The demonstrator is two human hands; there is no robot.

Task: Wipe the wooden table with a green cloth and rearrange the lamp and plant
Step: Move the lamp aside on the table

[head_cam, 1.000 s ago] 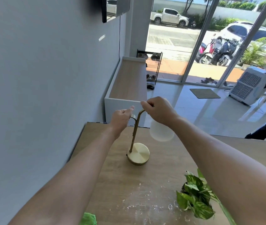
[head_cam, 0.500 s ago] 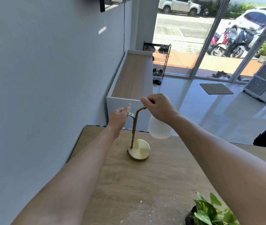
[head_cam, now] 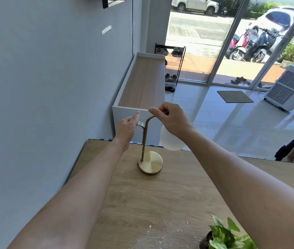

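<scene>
lamp (head_cam: 149,151) stands mid-frame, far left end of table (head_cam: 160,203) | right hand (head_cam: 171,119) pinches its curved top, steadying | left hand (head_cam: 127,127) curls round side bracket, likely guiding | plant (head_cam: 226,238) lower right, crumbs beside it unwiped

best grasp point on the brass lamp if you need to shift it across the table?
Probably the upright brass stem of the lamp, gripped from the side, partway above the round base. It is thin, straight and bare there. The frosted globe hangs off the curved top, smooth and likely fragile, so avoid it. Now the right hand pinches that top curve and the left hand holds a small side arm.
</scene>
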